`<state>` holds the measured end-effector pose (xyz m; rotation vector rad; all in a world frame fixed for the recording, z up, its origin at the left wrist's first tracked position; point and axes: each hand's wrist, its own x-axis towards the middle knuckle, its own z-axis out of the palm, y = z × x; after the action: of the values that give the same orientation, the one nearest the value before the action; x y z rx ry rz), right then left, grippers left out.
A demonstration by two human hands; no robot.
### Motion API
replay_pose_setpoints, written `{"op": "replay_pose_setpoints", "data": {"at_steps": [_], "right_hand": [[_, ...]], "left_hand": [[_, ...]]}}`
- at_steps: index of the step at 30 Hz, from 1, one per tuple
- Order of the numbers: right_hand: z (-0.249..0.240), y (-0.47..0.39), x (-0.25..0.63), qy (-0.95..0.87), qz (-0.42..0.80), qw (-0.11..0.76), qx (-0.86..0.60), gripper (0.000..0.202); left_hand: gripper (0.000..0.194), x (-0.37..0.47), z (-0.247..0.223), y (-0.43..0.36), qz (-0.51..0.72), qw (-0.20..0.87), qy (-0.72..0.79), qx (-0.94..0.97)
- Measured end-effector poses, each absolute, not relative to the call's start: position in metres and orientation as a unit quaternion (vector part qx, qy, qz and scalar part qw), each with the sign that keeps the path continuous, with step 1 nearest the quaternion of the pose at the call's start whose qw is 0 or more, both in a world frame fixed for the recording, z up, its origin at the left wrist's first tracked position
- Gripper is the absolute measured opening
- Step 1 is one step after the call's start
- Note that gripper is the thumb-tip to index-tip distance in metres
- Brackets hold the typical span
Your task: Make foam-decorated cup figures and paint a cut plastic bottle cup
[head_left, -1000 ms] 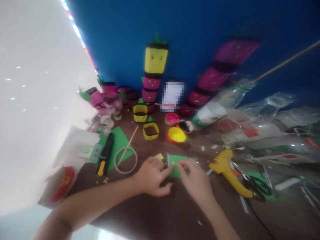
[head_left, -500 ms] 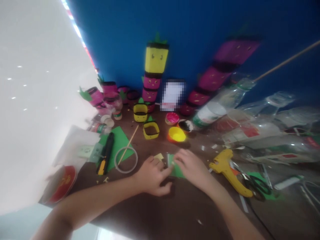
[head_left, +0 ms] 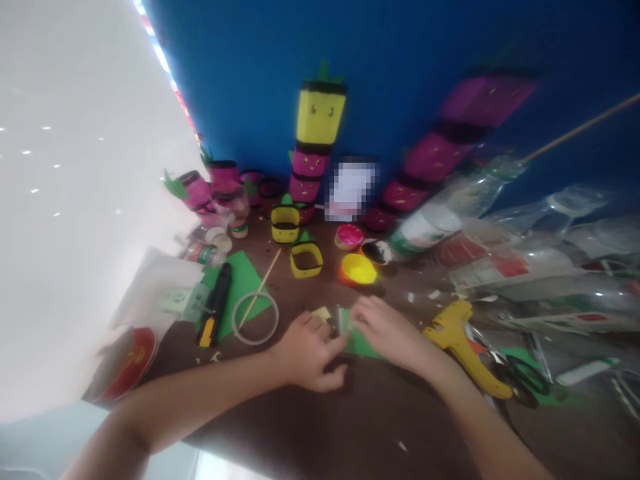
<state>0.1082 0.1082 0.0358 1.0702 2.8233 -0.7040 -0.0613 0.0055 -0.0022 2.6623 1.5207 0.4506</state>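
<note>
My left hand (head_left: 315, 353) rests at the left edge of a small green sheet (head_left: 364, 343), its index finger stretched onto the sheet and its thumb apart. Over the sheet's upper part, my right hand (head_left: 383, 327) has its fingers drawn together; whatever may be between the fingertips is too small and blurred to name. A pale yellow scrap (head_left: 321, 313) lies just beyond my left hand's knuckles. Left of that hand is a clear ring (head_left: 255, 319) with a thin wooden stick (head_left: 265, 277) across it.
A yellow glue gun (head_left: 467, 347) and black scissors (head_left: 525, 377) lie at the right, below plastic bottles (head_left: 530, 267). Paint cups (head_left: 359, 269) and yellow containers (head_left: 306, 261) stand beyond my hands. A black cutter (head_left: 216, 307) lies on green paper (head_left: 247, 280) at the left.
The whole view has shifted, so the objects appear slightly further right. Both hands keep nearly the same pose at the green sheet.
</note>
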Motion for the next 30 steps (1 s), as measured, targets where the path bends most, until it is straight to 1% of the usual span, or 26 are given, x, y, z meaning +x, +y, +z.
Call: {"op": "replay_pose_setpoints", "data": {"at_steps": [7, 10, 12, 14, 17, 20, 24, 30], "right_hand": [[0.039, 0.108, 0.108, 0.917, -0.217, 0.019, 0.334, 0.021], [0.036, 0.106, 0.110, 0.894, -0.249, -0.018, 0.373, 0.017], [0.036, 0.103, 0.111, 0.859, -0.296, -0.051, 0.416, 0.014], [0.038, 0.097, 0.111, 0.814, -0.360, -0.070, 0.450, 0.014], [0.046, 0.088, 0.108, 0.763, -0.449, -0.078, 0.459, 0.018], [0.057, 0.082, 0.103, 0.736, -0.493, -0.085, 0.456, 0.019], [0.065, 0.079, 0.099, 0.725, -0.522, -0.082, 0.442, 0.022], [0.064, 0.078, 0.101, 0.710, -0.535, -0.069, 0.452, 0.021]], "left_hand": [[0.049, -0.061, -0.004, 0.006, 0.170, 0.008, 0.486, 0.857], [0.034, -0.062, -0.008, 0.006, 0.231, -0.042, 0.495, 0.837], [0.023, -0.065, -0.009, 0.007, 0.276, -0.093, 0.497, 0.817], [0.016, -0.069, -0.008, 0.008, 0.306, -0.135, 0.489, 0.806], [0.015, -0.074, -0.003, 0.008, 0.318, -0.164, 0.459, 0.813], [0.016, -0.076, 0.003, 0.007, 0.321, -0.173, 0.433, 0.825], [0.016, -0.077, 0.010, 0.005, 0.324, -0.186, 0.416, 0.829], [0.018, -0.078, 0.013, 0.004, 0.337, -0.191, 0.409, 0.826]]}}
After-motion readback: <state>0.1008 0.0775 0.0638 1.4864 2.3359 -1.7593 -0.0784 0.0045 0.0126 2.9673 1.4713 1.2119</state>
